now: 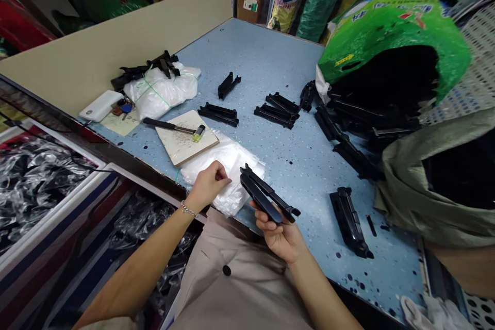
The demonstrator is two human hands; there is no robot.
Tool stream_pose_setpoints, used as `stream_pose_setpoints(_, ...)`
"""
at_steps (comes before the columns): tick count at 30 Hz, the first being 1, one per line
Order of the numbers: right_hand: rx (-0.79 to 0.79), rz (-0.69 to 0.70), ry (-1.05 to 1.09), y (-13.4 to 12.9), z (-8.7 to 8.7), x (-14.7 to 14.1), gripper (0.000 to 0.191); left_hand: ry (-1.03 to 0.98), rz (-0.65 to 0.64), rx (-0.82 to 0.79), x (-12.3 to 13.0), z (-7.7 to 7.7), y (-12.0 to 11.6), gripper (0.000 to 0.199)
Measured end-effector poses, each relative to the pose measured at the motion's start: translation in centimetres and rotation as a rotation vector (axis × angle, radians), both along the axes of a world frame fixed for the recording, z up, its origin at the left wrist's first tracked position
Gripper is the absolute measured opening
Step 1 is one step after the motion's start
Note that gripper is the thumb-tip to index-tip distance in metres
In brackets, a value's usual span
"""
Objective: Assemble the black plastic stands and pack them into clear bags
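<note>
In my right hand (280,234) is a hinged black plastic part (266,196), its two long arms spread in a narrow V and pointing up and away from me. Fingers and thumb wrap its near end. My left hand (209,185) is closed, thumb against curled fingers, over a stack of clear plastic bags (235,157) at the table's front edge. Whether a bag is pinched in it cannot be made out. Behind the stack, a small hammer (174,126) rests on a square board (181,149).
Similar black parts (276,111) lie about the blue table (255,56). More spill from a green sack (394,26) at right, beside a grey-green sack (410,185). A tied plastic bundle (158,90) and a white box (101,105) sit left. Bins of wrapped parts (42,175) stand below left.
</note>
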State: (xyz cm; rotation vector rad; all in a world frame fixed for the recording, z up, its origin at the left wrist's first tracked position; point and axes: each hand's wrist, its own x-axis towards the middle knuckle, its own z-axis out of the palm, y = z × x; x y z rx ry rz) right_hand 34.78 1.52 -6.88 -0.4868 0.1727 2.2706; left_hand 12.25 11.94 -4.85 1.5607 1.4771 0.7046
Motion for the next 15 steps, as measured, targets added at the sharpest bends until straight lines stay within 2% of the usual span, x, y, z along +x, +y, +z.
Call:
stream_pose_setpoints(3, -0.025, 0.040, -0.046, 0.2, -0.2, -0.1, 0.033, -0.115, 0.038, -0.050, 0.0, 0.0, 0.1, 0.025)
stream_pose_setpoints(6, -0.030, 0.042, -0.111, 0.2, -0.4, 0.2, 0.031, -0.300, 0.066, -0.112, -0.3, 0.2, 0.4, 0.023)
stream_pose_setpoints(8, -0.023, 0.026, -0.119, 0.2, -0.2, 0.4, 0.031, -0.335, 0.075, -0.126, -0.4, 0.3, 0.4, 0.022)
stream_pose_setpoints(12, -0.026, 0.033, -0.019, 0.1, 0.6, -0.1, 0.038, -0.284, 0.034, -0.087, -0.3, 0.3, 0.0, 0.015)
stream_pose_setpoints(14, -0.052, 0.062, 0.017, 0.1, 0.5, -0.6, 0.041, -0.181, -0.022, 0.033, -0.4, 0.2, -0.2, 0.002)
stream_pose_setpoints(15, -0.072, 0.075, 0.024, 0.1, 0.4, -0.8, 0.042, -0.084, -0.053, 0.124, -0.5, 0.2, -0.3, 0.009)
